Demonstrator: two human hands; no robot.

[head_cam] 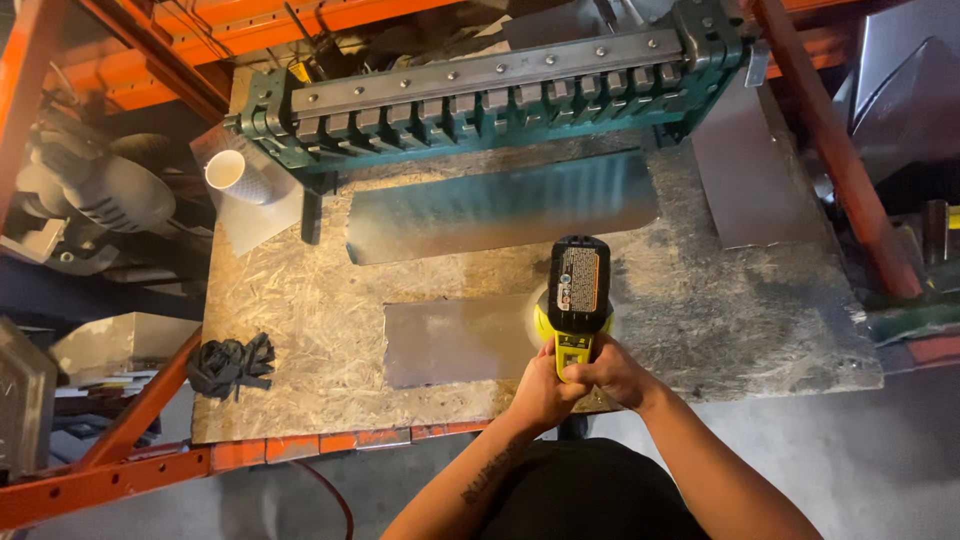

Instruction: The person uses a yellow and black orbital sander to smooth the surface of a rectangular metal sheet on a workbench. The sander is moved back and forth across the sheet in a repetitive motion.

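Both hands wrap the handle of a yellow-green cordless power tool (577,300) with a black battery pack on top. My left hand (540,392) grips from the left and my right hand (618,374) from the right. The tool's head presses down at the right end of a small flat metal sheet (450,342) lying on the chipboard bench top (300,310). A larger metal sheet (500,208) lies farther back, under a green sheet-metal bending machine (500,90).
A white cup (228,170) stands at the back left of the bench. A pair of black gloves (230,365) lies at the front left. Another metal sheet (745,170) leans at the right. Orange rack beams (150,470) frame the bench.
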